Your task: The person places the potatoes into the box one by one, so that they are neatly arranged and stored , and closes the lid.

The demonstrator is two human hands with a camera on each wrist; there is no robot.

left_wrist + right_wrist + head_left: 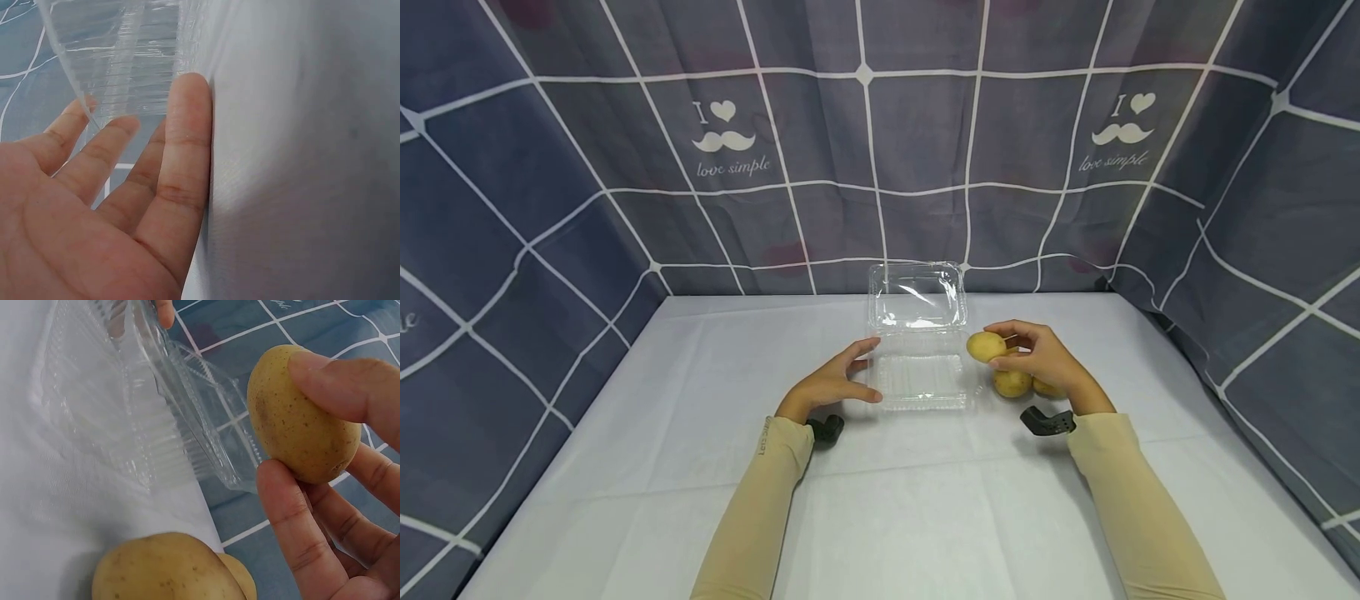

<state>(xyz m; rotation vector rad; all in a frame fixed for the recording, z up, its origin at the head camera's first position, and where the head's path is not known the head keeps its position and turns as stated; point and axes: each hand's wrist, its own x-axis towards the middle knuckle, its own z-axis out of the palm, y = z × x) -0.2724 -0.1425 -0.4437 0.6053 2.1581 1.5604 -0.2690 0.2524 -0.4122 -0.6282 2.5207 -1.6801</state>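
Note:
A clear plastic clamshell box (pixel 921 379) lies on the white table with its lid (pixel 917 297) raised at the back. My left hand (pixel 833 382) is at the box's left side, fingers spread and relaxed, fingertips right at its wall in the left wrist view. In my right hand (pixel 1037 358) a small yellow potato (pixel 297 415) is pinched between thumb and fingers, just beyond the box's right edge. Below that hand, more potatoes rest on the table, one potato (pixel 1012 384) in front and another potato (pixel 1047 388) partly hidden behind the hand.
The white-covered table (pixel 880 508) is enclosed by a dark grey curtain (pixel 917 167) with white grid lines at the back and both sides. Black wrist cameras are strapped at the cuffs, including the right camera (pixel 1047 422).

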